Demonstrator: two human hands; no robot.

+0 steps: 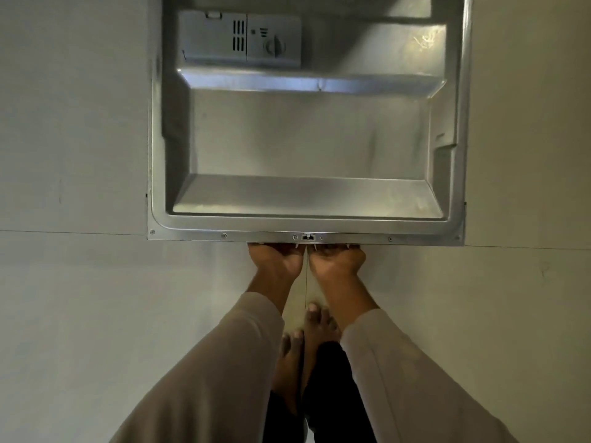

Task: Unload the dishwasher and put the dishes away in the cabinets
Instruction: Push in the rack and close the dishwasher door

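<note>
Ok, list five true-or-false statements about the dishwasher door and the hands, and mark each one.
1. The left hand and right hand both grip the near edge of the dishwasher door. True.
2. A plate lies on the door's inner panel. False: no dish shows on it.
3. The detergent dispenser sits toward the left of the door. True.
4. The left hand holds a mug. False: it grips the door's edge.
5. The person wears shoes. False: the feet are bare.
</note>
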